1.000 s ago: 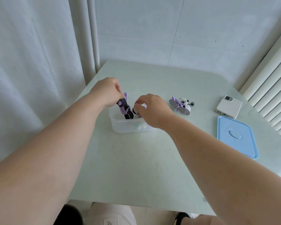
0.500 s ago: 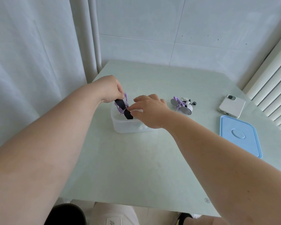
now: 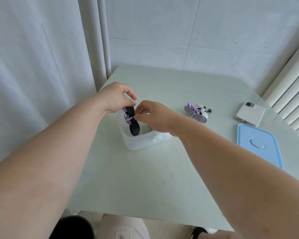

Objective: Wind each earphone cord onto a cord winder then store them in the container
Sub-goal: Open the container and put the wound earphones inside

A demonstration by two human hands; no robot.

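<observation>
pinching oblong black winder (image 3: 134, 125), thin purple cord (image 3: 128, 118) wrapped

- The black winder (image 3: 134, 125) is a long flat strip held tilted. My left hand (image 3: 116, 99) pinches its top end, and its lower end dips inside the container.
- A purple cord (image 3: 128, 118) is wrapped round its middle. My right hand (image 3: 154, 116) pinches the cord there, just below my left grip.
- The container (image 3: 140, 143) is translucent white and open-topped, directly under both my hands.
- The grey winder (image 3: 195, 113), also wrapped in purple, lies to the right of my right hand, outside the container.
</observation>
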